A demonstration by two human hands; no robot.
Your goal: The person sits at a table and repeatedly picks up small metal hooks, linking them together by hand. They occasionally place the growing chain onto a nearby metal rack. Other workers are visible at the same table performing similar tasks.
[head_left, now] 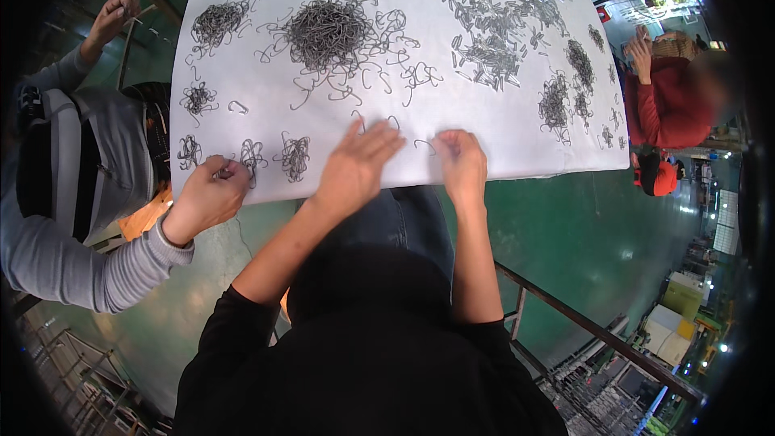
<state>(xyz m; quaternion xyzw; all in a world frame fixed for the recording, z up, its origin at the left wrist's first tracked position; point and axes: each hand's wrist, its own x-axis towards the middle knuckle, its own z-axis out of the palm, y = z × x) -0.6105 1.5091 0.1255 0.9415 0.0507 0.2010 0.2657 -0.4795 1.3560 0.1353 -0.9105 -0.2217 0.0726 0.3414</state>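
Observation:
My left hand (361, 163) is over the near part of the white-covered table (484, 117), its fingers stretched out and slightly blurred. Small bent wire hooks (393, 122) show just beyond its fingertips. To its right, my right hand (463, 163) has its fingers pinched together at a curved wire hook (423, 144), which sticks out on the left of the fingertips. A large heap of grey wire hooks (327, 32) lies farther up the table. A smaller pile of hooks (295, 158) sits left of my left hand.
On the left, a co-worker's hand (211, 194) pinches something small beside another hook pile (253, 157). Many small metal clips (492, 40) spread over the far right. More hook piles (554, 105) lie near the right edge. A person in red (670, 109) is beyond it.

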